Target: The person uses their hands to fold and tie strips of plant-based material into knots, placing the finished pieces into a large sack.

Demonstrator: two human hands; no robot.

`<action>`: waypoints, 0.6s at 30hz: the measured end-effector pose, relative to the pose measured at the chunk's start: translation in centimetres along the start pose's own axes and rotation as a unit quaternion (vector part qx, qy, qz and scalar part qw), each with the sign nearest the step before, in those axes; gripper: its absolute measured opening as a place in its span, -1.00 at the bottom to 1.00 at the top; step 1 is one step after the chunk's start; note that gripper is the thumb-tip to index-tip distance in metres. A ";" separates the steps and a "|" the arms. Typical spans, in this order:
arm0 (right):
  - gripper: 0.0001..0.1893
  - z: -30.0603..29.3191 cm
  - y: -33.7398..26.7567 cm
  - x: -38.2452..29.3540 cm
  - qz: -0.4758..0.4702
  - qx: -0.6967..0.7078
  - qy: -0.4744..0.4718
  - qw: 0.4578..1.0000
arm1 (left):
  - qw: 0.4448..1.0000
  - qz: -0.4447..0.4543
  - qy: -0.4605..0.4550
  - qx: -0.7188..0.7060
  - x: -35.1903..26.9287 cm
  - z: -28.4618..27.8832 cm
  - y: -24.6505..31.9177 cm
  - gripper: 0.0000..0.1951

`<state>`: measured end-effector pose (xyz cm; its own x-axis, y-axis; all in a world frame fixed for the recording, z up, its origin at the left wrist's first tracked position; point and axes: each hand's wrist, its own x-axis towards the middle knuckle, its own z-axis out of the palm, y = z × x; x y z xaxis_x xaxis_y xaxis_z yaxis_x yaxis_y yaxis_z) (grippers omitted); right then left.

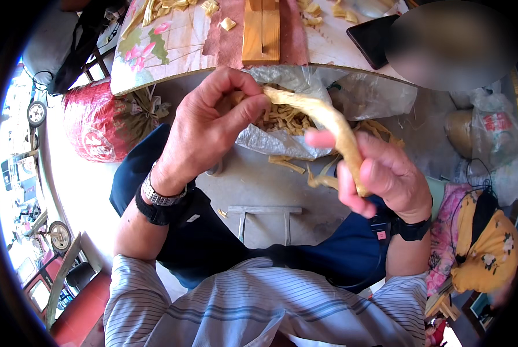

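Observation:
My left hand (218, 117) pinches one end of a bent, pale yellow dried stick (324, 113) between thumb and fingertips. The stick arcs to the right and down into my right hand (382, 175), whose thumb and fingers hold its lower end. Both hands are raised above my lap, in front of the table edge. Beneath the stick is an open translucent plastic sack (265, 141) with many similar dried pieces (285, 119) inside, partly hidden by my left hand. A slotted wooden block (261, 39) lies on the table just beyond my hands.
The table (185, 52) bears a reddish cloth (293, 34), yellow scraps (227, 24) and a black phone (369, 41). A red woven sack (96, 123) stands left. Strips (287, 164) lie on the floor near a small stool (265, 210). A blurred patch covers the upper right.

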<state>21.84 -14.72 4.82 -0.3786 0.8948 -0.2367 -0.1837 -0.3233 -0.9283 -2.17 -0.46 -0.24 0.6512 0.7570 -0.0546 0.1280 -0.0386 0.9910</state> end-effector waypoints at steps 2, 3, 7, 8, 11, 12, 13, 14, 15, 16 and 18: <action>-0.23 -0.5 0.3 -0.6 0.003 -0.009 0.015 1.000 | 0.999 -0.018 -0.023 0.028 -0.1 0.3 0.4 -0.86; -0.25 -0.2 0.9 -0.7 -0.030 0.002 0.057 0.998 | 0.998 -0.028 -0.037 0.041 -0.3 0.8 0.4 -0.86; -0.39 -0.2 1.6 0.5 -0.097 -0.069 0.078 0.990 | 0.989 -0.056 -0.120 -0.066 -1.8 4.1 -0.3 -0.85; -0.46 -0.1 2.8 0.9 -0.126 -0.155 0.105 0.974 | 0.983 -0.089 -0.137 -0.087 -1.9 4.4 -0.1 -0.82; -0.56 0.1 4.3 1.6 -0.173 -0.340 0.167 0.909 | 0.958 -0.161 -0.173 -0.162 -1.6 4.9 0.5 -0.74; -0.55 0.1 4.4 1.8 -0.167 -0.358 0.175 0.902 | 0.951 -0.169 -0.170 -0.196 -1.7 5.1 0.5 -0.72; -0.54 -0.1 4.6 1.9 -0.162 -0.375 0.183 0.894 | 0.942 -0.176 -0.167 -0.230 -1.7 5.2 0.4 -0.69; -0.52 -0.4 4.8 2.1 -0.179 -0.401 0.183 0.880 | 0.941 -0.184 -0.170 -0.227 -1.7 5.2 0.4 -0.69; -0.50 -0.7 5.1 2.3 -0.195 -0.427 0.184 0.864 | 0.939 -0.190 -0.175 -0.225 -1.5 5.0 0.3 -0.68; -0.48 -0.8 5.2 2.4 -0.211 -0.452 0.185 0.847 | 0.938 -0.197 -0.179 -0.223 -1.3 4.8 0.3 -0.67; -0.44 -0.2 5.2 2.2 -0.168 -0.417 0.223 0.865 | 0.939 -0.205 -0.157 -0.227 -0.9 4.7 -0.5 -0.67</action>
<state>20.24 -14.36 -0.59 -0.0098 0.9850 0.1721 0.5734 0.1465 -0.8060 0.69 -4.23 -1.22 0.8147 0.4149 -0.4052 0.1303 0.5498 0.8251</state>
